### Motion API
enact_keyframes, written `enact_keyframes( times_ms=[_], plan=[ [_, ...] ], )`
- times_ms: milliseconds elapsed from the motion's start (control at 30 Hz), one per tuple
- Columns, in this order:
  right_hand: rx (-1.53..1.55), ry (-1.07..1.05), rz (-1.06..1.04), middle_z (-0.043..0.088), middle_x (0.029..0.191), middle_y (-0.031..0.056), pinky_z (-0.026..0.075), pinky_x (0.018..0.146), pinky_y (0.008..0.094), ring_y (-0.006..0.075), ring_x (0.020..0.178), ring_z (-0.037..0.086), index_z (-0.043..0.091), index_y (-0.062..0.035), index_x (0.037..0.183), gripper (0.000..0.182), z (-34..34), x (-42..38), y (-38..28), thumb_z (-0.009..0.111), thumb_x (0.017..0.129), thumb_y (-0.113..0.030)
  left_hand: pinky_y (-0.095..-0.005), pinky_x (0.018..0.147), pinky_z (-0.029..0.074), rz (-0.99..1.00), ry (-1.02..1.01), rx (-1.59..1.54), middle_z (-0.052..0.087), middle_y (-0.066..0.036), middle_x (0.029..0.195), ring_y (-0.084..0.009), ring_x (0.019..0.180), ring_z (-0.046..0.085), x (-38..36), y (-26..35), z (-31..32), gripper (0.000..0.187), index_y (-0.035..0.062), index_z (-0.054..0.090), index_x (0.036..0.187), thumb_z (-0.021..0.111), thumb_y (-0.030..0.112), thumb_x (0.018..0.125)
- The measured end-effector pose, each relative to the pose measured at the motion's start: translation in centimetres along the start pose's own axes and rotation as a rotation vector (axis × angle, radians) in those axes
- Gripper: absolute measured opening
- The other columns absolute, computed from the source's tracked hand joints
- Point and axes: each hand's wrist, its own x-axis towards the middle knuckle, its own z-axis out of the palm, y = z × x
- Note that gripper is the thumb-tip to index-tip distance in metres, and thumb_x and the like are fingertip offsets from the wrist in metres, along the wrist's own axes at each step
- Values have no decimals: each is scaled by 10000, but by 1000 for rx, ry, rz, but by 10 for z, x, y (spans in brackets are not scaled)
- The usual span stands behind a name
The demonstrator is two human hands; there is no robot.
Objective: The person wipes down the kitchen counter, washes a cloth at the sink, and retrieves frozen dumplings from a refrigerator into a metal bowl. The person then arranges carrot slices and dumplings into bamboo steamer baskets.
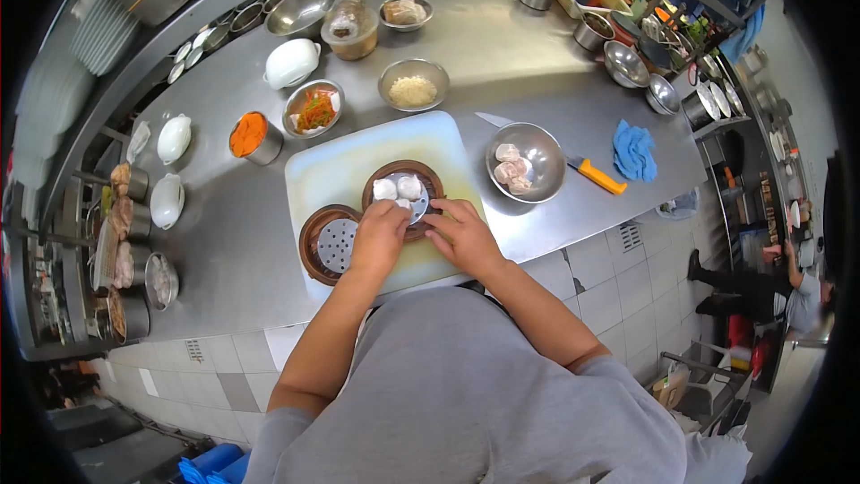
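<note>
My left hand [380, 237] reaches into the right steamer basket [434, 177], its fingers curled together at a white dumpling [403, 203], partly hidden by the fingertips. Two more white dumplings [385, 189] sit behind it on a perforated liner. At the same basket's near right rim is my right hand [464, 238], fingers apart and fingertips touching or very near the edge. A second steamer basket [306, 246] stands left of it, with only a perforated liner [337, 246] inside. Both baskets rest on a pale cutting board [313, 166].
Right of the board, a steel bowl [553, 181] holds several pale pieces, beside an orange-handled knife [598, 177] and blue cloth [634, 151]. Behind stand bowls of shredded vegetables [317, 111] and pale grated food [413, 90], plus a tin of orange filling [249, 134]. Another person [778, 291] is far right.
</note>
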Motion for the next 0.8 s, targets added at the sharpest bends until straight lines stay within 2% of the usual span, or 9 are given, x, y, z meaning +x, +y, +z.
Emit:
enact_keyframes(
  times_ms=[200,267,300,367,467,600,700,767,800],
  plan=[
    [-273,311,194,652,1353,157,507,1075,498,411,1236,602,784,-95,1137,255,-53,4,56,763,883,-110,-424,870,559,93,171,-97,723,-126,1039,-327,983,687,-16,3,-10,141,34,774,1022,768,-4,887],
    [-310,120,488,641,1360,188,513,1070,511,442,1243,613,710,-95,1249,386,-79,18,83,791,876,-155,-418,871,557,63,241,-15,720,-131,1058,-330,1007,681,-24,4,-25,154,33,774,1036,772,5,885],
    [-306,117,488,641,1360,188,513,1070,511,442,1243,613,710,-95,1249,386,-86,26,93,791,876,-155,-411,873,555,42,310,59,716,-135,1077,-334,1031,675,-29,3,-31,168,33,774,1051,776,14,884],
    [-263,-229,796,636,1341,232,530,1056,507,477,1248,624,574,-105,1388,604,-99,40,107,834,854,-219,-398,870,550,2,321,84,704,-134,1113,-321,1070,663,-42,-10,-35,186,35,771,1081,773,33,895],
    [-353,-222,821,645,1307,263,544,1048,498,475,1262,633,459,-107,1453,767,-82,46,148,863,825,-279,-377,851,555,-115,327,32,680,-127,1162,-290,1093,659,-58,-25,-34,180,30,766,1095,750,35,915],
    [-354,-287,746,676,1303,260,542,1049,479,442,1277,638,520,-76,1425,688,-103,53,131,831,843,-273,-428,940,537,-193,359,-28,677,-139,1150,-336,1098,634,-63,-8,-41,191,24,759,1084,761,17,893],
    [-133,-162,792,699,1317,249,534,1053,447,409,1257,661,581,-38,1410,614,-117,46,105,785,873,-255,-373,855,578,-196,397,-124,679,-129,1148,-281,1043,670,-70,1,-40,185,10,758,1099,760,13,914],
    [65,61,590,711,1325,235,533,1041,426,388,1224,683,630,-27,1398,559,-119,32,91,756,894,-235,-317,782,598,-226,301,-304,683,-122,1159,-228,976,702,-71,10,-36,189,4,759,1124,766,21,936],
    [66,90,470,710,1314,180,525,1021,368,272,1208,678,656,-9,1355,465,-118,26,77,728,910,-122,-296,764,605,-142,269,-290,689,-112,1162,-196,925,716,-68,11,-31,208,5,758,1152,773,31,947]
  ],
)
